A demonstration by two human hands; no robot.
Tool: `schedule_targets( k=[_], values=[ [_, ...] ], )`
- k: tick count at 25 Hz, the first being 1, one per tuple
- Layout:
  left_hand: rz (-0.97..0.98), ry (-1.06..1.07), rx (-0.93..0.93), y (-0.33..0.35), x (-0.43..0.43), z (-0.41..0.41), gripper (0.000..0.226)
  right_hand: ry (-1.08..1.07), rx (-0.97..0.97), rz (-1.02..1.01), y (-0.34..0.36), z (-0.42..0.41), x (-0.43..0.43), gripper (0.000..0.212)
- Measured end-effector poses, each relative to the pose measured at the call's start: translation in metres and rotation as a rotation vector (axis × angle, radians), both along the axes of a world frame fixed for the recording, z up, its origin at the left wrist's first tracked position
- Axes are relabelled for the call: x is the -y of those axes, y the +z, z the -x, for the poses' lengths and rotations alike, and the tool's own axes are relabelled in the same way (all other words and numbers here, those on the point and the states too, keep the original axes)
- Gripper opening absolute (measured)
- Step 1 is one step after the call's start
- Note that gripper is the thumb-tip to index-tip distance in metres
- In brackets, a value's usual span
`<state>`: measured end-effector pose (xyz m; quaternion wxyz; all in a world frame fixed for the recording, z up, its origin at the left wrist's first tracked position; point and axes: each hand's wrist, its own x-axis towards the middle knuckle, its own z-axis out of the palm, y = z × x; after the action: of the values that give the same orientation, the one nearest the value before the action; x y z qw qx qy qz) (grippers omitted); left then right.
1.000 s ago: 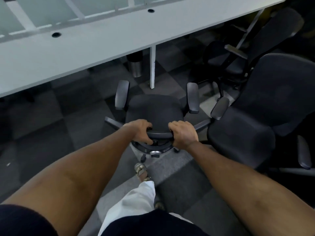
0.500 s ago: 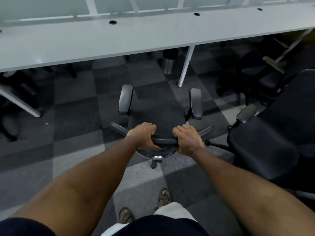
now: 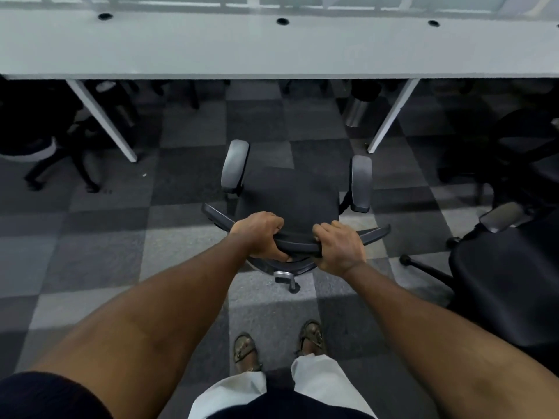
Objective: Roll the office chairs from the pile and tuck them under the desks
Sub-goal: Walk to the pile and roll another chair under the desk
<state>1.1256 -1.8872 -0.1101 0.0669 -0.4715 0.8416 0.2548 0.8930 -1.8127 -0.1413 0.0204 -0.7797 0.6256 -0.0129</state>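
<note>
Matt cloth chair seat (image 3: 290,201), smooth plastic armrests (image 3: 361,186), rough carpet (image 3: 90,252).

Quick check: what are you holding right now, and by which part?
The office chair, by the top edge of its backrest: the left hand grips left of centre, the right hand right of centre.

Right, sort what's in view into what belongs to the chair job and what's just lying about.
Job: the office chair, gripped at its backrest by left hand and right hand; the white desk; the other chairs at right.
Lying about: the metal bin under the desk; the carpet tiles.
</note>
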Motion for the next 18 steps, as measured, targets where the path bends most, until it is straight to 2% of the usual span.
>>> schedule_targets(
  k=[7, 11, 18],
  values=[
    [0.038, 0.240, 0.003, -0.004, -0.052, -0.041, 0.062, 0.244, 0.063, 0.051, -0.004, -0.030, 0.004, 0.038],
    [0.110, 0.340, 0.010, -0.008, -0.082, -0.040, 0.059, 0.314, 0.077, 0.092, -0.005, -0.035, 0.008, 0.024],
    [0.237, 0.458, -0.083, -0.017, -0.109, -0.049, 0.077, 0.415, 0.070, 0.097, -0.007, -0.048, 0.025, 0.021]
  ],
)
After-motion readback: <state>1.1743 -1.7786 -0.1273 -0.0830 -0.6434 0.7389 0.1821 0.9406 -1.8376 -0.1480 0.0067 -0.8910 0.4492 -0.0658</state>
